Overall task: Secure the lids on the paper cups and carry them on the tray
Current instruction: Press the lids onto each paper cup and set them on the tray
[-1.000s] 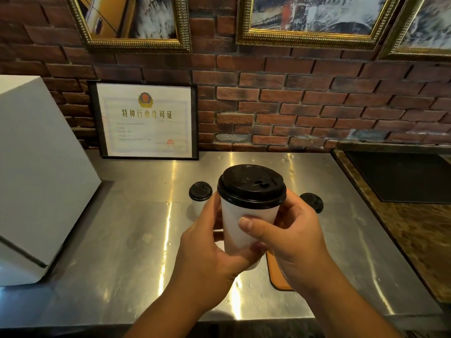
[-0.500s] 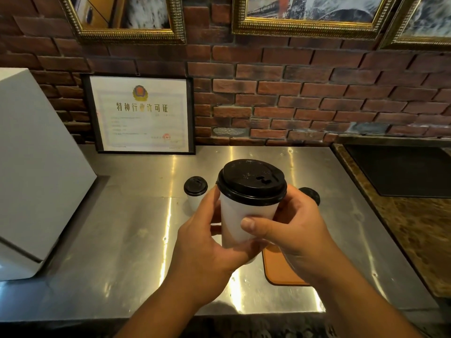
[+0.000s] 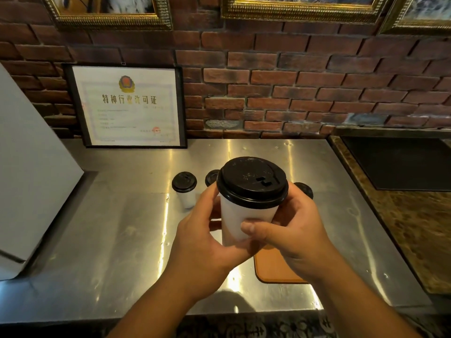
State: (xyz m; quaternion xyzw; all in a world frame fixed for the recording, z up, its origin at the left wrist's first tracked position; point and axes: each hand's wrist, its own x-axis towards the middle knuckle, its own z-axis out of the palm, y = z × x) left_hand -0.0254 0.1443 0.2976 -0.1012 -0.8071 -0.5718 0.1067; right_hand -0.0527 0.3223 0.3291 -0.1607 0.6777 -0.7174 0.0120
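Cup one [image 3: 184,191], lidded, stands on the counter [image 3: 117,240], left of the hands and untouched. Just right of it a second lid [image 3: 211,177] is half hidden behind the held cup; whether a cup sits under it cannot be told. A second ago this lid was fully covered; it is now exposed.

By the left hand [image 3: 202,240] the lower left wall of the held cup [image 3: 244,220] is gripped, thumb up the near side. The held cup is kept in the air at centre, upright, its black lid [image 3: 252,182] on and looking level all round. By the right hand [image 3: 297,230] the right wall is gripped, thumb laid across the front. Behind that hand a third lid [image 3: 304,190] is partly shown. The tray [image 3: 275,272] lies on the counter beneath the right hand, mostly covered by it; nothing is seen on the shown part.

Over the last second the two-handed grip has been kept, and the held cup has been raised slightly toward the camera. No pressing on the lid is seen. The lid is judged seated and under check. Setting down on the tray is taken as the next step. A squeezed paper wall could unseat the lid.
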